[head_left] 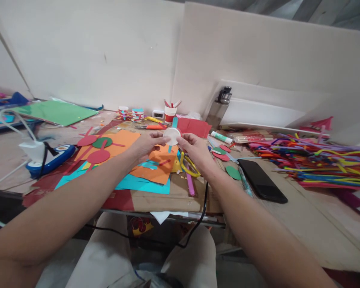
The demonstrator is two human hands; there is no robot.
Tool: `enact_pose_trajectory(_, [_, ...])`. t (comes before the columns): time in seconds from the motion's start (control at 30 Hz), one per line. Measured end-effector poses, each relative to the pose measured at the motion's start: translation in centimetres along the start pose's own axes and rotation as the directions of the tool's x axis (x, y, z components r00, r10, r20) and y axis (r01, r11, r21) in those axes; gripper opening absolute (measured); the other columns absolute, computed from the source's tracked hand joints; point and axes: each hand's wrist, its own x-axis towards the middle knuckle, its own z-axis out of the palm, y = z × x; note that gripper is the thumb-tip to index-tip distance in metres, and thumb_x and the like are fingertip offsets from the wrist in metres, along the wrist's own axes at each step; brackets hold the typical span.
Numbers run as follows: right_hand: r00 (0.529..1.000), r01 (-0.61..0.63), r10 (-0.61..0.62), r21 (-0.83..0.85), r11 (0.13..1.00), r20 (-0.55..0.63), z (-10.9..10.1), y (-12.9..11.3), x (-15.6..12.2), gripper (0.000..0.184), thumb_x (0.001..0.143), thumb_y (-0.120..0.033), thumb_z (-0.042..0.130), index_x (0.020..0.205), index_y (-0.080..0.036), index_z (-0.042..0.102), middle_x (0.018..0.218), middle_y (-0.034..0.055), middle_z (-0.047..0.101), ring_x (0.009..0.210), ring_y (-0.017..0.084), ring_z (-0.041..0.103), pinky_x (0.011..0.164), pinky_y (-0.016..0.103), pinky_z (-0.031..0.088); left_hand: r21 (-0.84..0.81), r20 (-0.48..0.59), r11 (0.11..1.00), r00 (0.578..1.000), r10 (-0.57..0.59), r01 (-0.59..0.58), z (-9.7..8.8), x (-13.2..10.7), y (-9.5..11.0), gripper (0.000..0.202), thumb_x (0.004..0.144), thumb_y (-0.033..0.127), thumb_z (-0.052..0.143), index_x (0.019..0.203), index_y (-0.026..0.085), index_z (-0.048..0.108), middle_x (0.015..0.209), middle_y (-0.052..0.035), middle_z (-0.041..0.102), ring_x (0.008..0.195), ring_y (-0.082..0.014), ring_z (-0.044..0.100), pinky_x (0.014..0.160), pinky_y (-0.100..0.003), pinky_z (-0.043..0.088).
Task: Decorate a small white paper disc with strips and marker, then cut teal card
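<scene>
Between my two hands, above the middle of the table, is a small white round disc [171,137]. The fingers of my left hand [148,145] pinch its left edge. On the opposite edge, the thumb and fingers of my right hand [195,149] close on it. A light blue paper strip [175,122] shows just above the disc; whether it is attached, I cannot tell. Beneath lie orange paper [156,168] and turquoise paper [142,185]. Yellow-handled scissors [189,166] rest just below my right hand. Red paper discs [98,157] with strips lie left of my left forearm.
A black phone [262,181] and a big heap of pipe cleaners [324,156] lie to the right. A glue stick [222,137], a bottle [218,108] and a cup of pens [170,115] stand or lie farther back. A blue power strip [51,160] with cables sits left.
</scene>
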Motion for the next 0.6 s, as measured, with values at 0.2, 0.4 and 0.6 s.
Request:
enact_pose_trajectory(0.2, [0.945, 0.307, -0.187, -0.527, 0.792, 0.268, 0.1, 0.9, 0.0, 0.008, 0.079, -0.019, 0.065, 0.083, -0.017, 0.071, 0.092, 0.0052, 0.070, 0.088, 0.016, 0.057, 0.082, 0.030, 0.038, -0.130, -0.206, 0.990, 0.978, 0.019, -0.047, -1.6, 0.6, 1.3, 0.032, 0.052, 0.029, 0.086, 0.071, 0.014, 0.065, 0.066, 0.0024, 0.056, 0.057, -0.0054, 0.049, 0.051, -0.019, 0.032])
enact_pose_trajectory(0.4, [0.861, 0.479, -0.042, -0.783, 0.395, 0.506, 1.7, 0.5, -0.6, 0.017, 0.087, -0.019, 0.057, 0.087, -0.020, 0.073, 0.100, 0.0069, 0.070, 0.104, 0.025, 0.052, 0.087, 0.040, 0.025, -0.130, -0.215, 0.991, 0.976, 0.015, -0.044, -2.0, 0.9, 1.1, 0.035, 0.048, 0.029, 0.087, 0.070, 0.015, 0.063, 0.063, 0.0031, 0.056, 0.055, -0.0046, 0.049, 0.050, -0.019, 0.032])
enact_pose_trajectory(0.6, [0.837, 0.538, -0.056, -0.803, 0.255, 0.544, 2.3, 0.3, -0.8, 0.022, 0.089, -0.015, 0.046, 0.089, -0.012, 0.068, 0.097, 0.0134, 0.068, 0.096, 0.025, 0.056, 0.084, 0.038, 0.030, -0.129, -0.202, 0.990, 0.979, 0.028, -0.055, -2.0, 0.9, 1.1, 0.035, 0.050, 0.030, 0.087, 0.072, 0.015, 0.065, 0.064, 0.0026, 0.057, 0.054, -0.0046, 0.048, 0.049, -0.020, 0.032])
